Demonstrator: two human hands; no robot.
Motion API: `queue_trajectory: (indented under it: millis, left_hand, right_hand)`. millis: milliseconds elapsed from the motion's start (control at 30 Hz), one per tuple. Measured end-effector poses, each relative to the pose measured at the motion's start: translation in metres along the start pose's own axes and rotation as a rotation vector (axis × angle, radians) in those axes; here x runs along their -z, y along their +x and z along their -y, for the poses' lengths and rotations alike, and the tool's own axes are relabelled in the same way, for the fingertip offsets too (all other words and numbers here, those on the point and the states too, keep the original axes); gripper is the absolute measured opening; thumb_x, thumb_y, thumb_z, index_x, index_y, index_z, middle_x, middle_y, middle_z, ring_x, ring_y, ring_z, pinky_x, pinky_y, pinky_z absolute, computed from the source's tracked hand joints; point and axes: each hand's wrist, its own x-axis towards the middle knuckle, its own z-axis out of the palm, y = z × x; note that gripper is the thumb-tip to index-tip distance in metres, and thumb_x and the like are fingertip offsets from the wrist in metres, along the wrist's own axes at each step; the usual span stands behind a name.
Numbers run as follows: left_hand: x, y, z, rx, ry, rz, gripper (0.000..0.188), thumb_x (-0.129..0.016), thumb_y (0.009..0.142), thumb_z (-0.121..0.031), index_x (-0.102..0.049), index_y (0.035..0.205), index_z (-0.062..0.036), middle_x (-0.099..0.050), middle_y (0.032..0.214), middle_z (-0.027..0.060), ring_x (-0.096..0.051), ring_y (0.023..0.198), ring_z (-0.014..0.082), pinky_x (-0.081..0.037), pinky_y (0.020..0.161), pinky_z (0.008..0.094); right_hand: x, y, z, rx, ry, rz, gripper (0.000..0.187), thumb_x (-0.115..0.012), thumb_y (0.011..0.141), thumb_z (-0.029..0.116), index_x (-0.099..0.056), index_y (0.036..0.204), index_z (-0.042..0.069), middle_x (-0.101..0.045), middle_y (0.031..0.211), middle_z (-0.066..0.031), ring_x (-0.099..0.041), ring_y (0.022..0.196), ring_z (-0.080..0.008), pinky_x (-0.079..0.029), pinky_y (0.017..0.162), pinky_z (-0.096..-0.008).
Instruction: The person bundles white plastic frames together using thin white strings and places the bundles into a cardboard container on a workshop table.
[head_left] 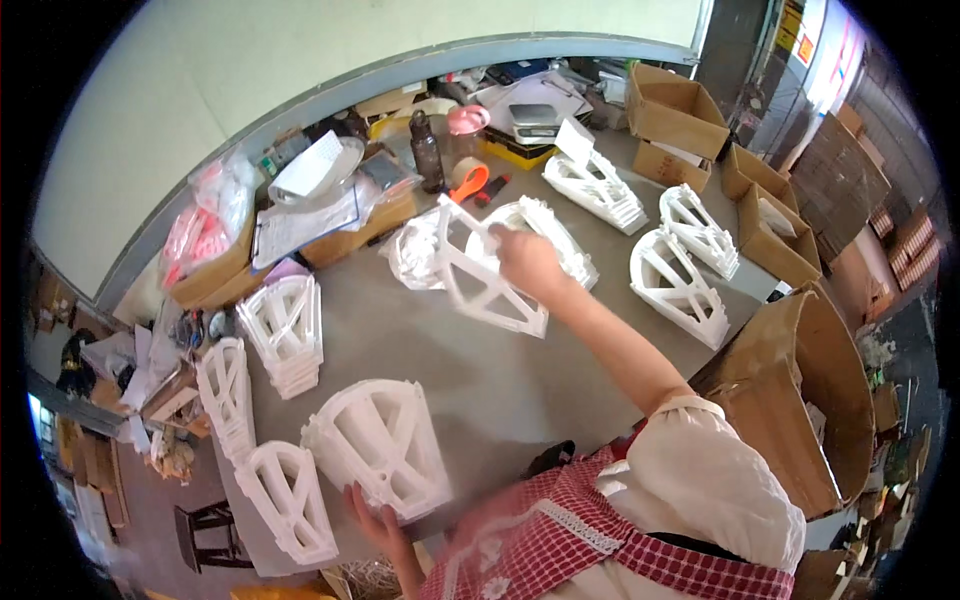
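Note:
My right hand [532, 262] is closed on a white fan-shaped plastic frame [497, 307] with open spokes, raised tilted over the middle of the table. Behind it lie a pile of small white parts [413, 250] and more white frames [560, 240], partly hidden by my hand and the held piece. My left hand [383, 530] has its fingers apart at the near edge of a stack of white frames [385, 440], seemingly touching it. Left of that stack lie another spoked stack [287, 500], a narrower one [227, 395] and a taller one [282, 335].
More frame stacks [597, 190] [680, 285] sit at the right, near cardboard boxes [678, 105] and a large open carton [790, 400]. Along the back stand a dark bottle [426, 155], orange scissors [467, 183], a scale [537, 122] and a clipboard [305, 228]. A dark stool [212, 535] stands lower left.

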Motion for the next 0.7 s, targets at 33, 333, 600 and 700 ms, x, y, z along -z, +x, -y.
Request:
queue_trajectory:
  millis: [33,333,600,700]
  left_hand:
    - [0.000,0.001,0.003,-0.011,0.012,0.014,0.066,-0.053,0.094,-0.046,-0.044,0.140,0.0005,-0.032,0.148,0.0241,-0.031,0.138,0.0396,-0.023,0.113,0.0505]
    - [0.000,0.000,0.004,-0.030,0.013,-0.005,0.062,-0.052,0.095,-0.044,-0.046,0.140,-0.0020,-0.034,0.147,0.0247,-0.033,0.136,0.0403,-0.025,0.112,0.0512]
    - [0.002,-0.002,0.008,-0.075,0.095,-0.020,0.057,-0.049,0.097,-0.041,-0.047,0.139,-0.0027,-0.037,0.146,0.0234,-0.036,0.134,0.0391,-0.027,0.110,0.0502]
    - [0.007,0.002,-0.004,-0.067,0.181,0.025,0.061,-0.052,0.093,-0.041,-0.046,0.140,-0.0027,-0.037,0.145,0.0258,-0.037,0.132,0.0433,-0.028,0.110,0.0524]
  right_hand:
    - [0.001,0.015,-0.021,-0.056,0.084,-0.076,0.032,-0.058,0.080,0.011,-0.065,0.111,0.008,-0.068,0.083,-0.0196,-0.065,0.076,-0.0367,-0.053,0.071,-0.0435]
    - [-0.062,0.004,-0.129,-0.097,-0.375,-0.074,0.020,-0.057,0.077,0.008,-0.068,0.094,0.006,-0.062,0.105,-0.0172,-0.058,0.103,-0.0354,-0.048,0.090,-0.0450]
    - [-0.065,0.000,-0.145,-0.098,-0.291,0.116,0.031,-0.060,0.080,0.013,-0.063,0.110,0.010,-0.056,0.116,-0.0148,-0.055,0.113,-0.0327,-0.050,0.091,-0.0459]
    - [-0.054,-0.005,-0.142,-0.142,-0.360,0.077,0.031,-0.058,0.082,0.013,-0.064,0.112,0.014,-0.059,0.114,-0.0141,-0.058,0.109,-0.0329,-0.052,0.087,-0.0447]
